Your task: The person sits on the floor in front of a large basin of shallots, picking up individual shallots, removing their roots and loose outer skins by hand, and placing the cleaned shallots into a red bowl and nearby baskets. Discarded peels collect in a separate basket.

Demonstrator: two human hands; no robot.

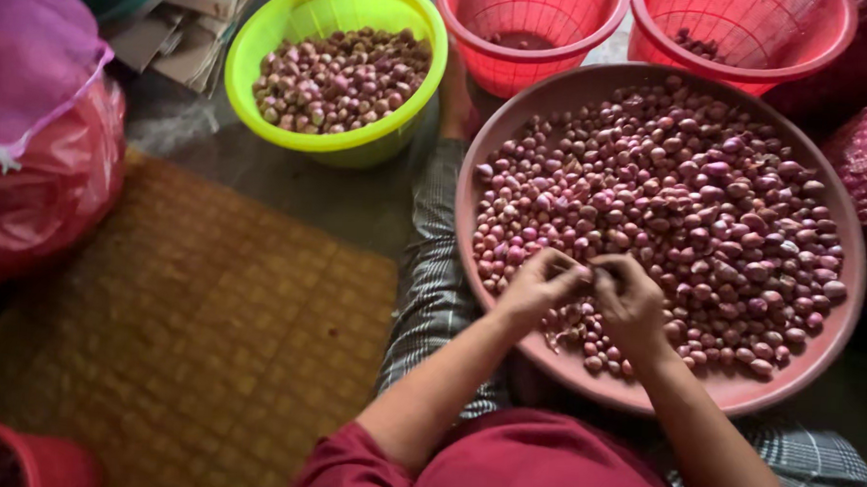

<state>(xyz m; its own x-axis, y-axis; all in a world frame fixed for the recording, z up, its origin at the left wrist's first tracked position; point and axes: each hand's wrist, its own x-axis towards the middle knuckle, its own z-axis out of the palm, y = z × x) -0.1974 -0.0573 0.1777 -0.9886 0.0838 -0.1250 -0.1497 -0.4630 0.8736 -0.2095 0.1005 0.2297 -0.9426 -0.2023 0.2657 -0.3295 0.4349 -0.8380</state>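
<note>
Head view: left hand (538, 287) and right hand (629, 296) meet fingertip to fingertip, both pinched narrow on one small shallot (589, 275) (mostly hidden) over the near-left part of the round pink tray (736, 388) of shallots. Green basin (268, 36) of shallots at 10 o'clock; two red baskets (595, 23) at 12; woven mat (190, 331) at 8.

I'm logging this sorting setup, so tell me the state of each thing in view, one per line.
Round tray: mostly full of small red onions.
Green basin: partly filled with onions.
Two red baskets: nearly empty.
Red sack: full, bulging.
Left hand: fingers pinched on an onion.
Right hand: fingers pinched, meeting the left.
</note>
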